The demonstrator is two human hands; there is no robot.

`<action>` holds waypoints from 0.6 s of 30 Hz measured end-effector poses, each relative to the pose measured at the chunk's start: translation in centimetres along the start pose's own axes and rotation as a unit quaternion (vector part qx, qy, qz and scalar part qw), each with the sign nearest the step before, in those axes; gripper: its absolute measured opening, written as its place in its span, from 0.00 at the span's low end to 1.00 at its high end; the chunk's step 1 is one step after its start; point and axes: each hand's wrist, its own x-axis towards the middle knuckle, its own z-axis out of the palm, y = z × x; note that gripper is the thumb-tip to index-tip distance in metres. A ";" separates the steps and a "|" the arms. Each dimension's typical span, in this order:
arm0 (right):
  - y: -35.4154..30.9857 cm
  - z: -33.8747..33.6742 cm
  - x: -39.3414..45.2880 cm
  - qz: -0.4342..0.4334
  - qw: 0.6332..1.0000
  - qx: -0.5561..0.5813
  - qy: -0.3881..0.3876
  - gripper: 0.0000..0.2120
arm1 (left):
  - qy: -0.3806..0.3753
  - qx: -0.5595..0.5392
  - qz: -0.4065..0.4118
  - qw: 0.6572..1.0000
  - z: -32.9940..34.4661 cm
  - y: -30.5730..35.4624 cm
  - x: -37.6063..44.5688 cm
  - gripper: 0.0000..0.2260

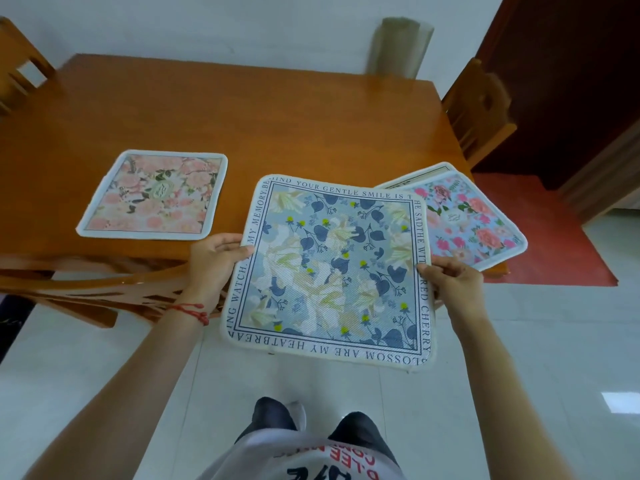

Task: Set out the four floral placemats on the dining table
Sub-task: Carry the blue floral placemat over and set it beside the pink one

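I hold a blue placemat with white flowers and a text border in the air, over the table's near edge. My left hand grips its left edge and my right hand grips its right edge. A peach-pink floral placemat lies flat on the wooden dining table at the left. At the table's right near corner lies a light-blue placemat with pink roses, on top of another placemat of which only a pale border strip shows.
Wooden chairs stand at the far left, at the right side and tucked under the near edge. A rolled greenish mat leans on the wall behind the table. A red rug lies right of the table.
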 end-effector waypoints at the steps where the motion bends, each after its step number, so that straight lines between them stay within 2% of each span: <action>1: -0.2 0.4 0.7 0.004 1.000 -0.007 -0.004 0.03 | 0.003 0.003 0.000 1.000 0.1 0.2 0.7 0.09; 13: -1.9 4.6 11.3 0.017 0.998 -0.011 -0.065 0.02 | 0.048 0.023 -0.027 0.998 2.8 1.4 9.2 0.06; 18: -1.6 5.9 16.0 0.009 0.995 -0.049 -0.085 0.01 | 0.065 0.038 -0.047 0.996 5.0 1.7 12.4 0.13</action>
